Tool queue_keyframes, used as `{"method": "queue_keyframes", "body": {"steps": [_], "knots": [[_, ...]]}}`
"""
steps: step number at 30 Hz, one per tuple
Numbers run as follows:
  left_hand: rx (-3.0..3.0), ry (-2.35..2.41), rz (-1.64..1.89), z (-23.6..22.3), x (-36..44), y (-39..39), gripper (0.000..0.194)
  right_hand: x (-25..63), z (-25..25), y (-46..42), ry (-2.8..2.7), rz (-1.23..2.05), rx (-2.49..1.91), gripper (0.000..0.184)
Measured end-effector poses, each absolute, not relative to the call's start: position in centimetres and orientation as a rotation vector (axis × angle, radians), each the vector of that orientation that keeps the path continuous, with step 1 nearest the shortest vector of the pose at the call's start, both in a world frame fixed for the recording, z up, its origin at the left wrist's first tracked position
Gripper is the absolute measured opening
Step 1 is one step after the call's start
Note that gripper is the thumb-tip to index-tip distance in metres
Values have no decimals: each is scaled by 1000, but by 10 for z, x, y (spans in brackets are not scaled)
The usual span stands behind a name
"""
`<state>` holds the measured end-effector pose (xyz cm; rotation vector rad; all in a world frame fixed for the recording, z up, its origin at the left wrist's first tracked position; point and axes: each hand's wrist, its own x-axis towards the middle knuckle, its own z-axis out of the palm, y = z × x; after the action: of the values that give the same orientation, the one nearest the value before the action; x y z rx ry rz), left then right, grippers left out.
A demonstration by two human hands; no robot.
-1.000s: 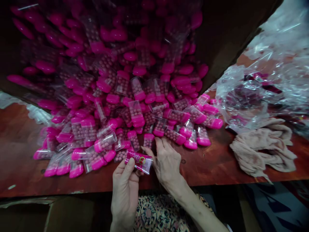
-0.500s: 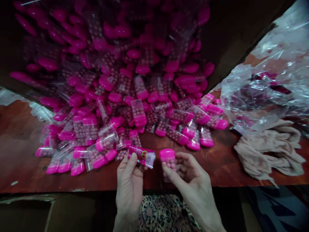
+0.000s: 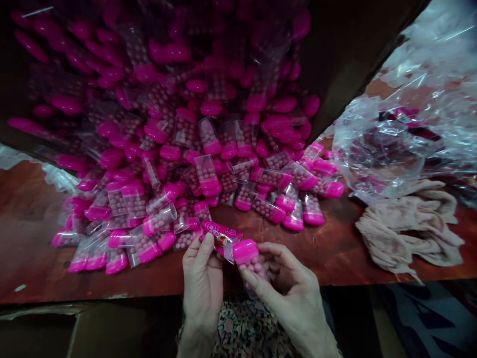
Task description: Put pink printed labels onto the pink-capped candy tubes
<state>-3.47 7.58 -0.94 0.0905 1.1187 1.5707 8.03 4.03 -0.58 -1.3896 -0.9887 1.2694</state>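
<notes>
My left hand [image 3: 203,273] pinches a printed pink plastic sleeve [image 3: 221,237] between thumb and fingers, its clear end facing right. In my right hand [image 3: 288,283] is a clear container of pink balls [image 3: 255,266], held tilted with its bright pink cap [image 3: 245,250] up and to the left. The cap meets the sleeve's clear end; whether it is inside the opening I cannot tell. Just beyond both hands lies a heap of similar pink-capped containers [image 3: 206,174].
The heap spills from a dark box [image 3: 346,54] onto the reddish-brown table [image 3: 179,278]. On the right are a crumpled beige cloth [image 3: 406,228] and clear plastic bags [image 3: 376,144] with pink pieces inside. An open cardboard box [image 3: 108,328] stands below the table's front edge.
My right hand has brought the container leftward, closing the gap to the sleeve. The container's cap now leans toward the sleeve's end. The whole view has shifted slightly.
</notes>
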Motion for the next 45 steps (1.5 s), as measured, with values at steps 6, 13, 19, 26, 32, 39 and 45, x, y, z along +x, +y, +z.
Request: {"method": "queue_keyframes", "body": {"steps": [6,13,19,26,32,39,45], "knots": [[65,1113,1520,-11,-34,75,14,76,-12,38,-1004,1063,-1479,25],[52,1123,1562,-15,-37,75,11,72,-12,35,-1131,1096,-1429,21],[45,1117,1571,-14,-39,75,12,72,-13,35,-1138,1087,-1459,22],[60,1154,1551,-14,-36,75,15,71,-11,34,-1081,1085,-1487,21],[149,1160,1532,-12,-34,74,14,75,-15,35,-1193,1076,-1432,22],[174,1226,1498,-16,-29,72,19,78,-23,38,-1281,1010,-1431,20],[265,1184,1410,-16,-27,71,21,79,-26,40,-1184,1128,-1444,20]]}}
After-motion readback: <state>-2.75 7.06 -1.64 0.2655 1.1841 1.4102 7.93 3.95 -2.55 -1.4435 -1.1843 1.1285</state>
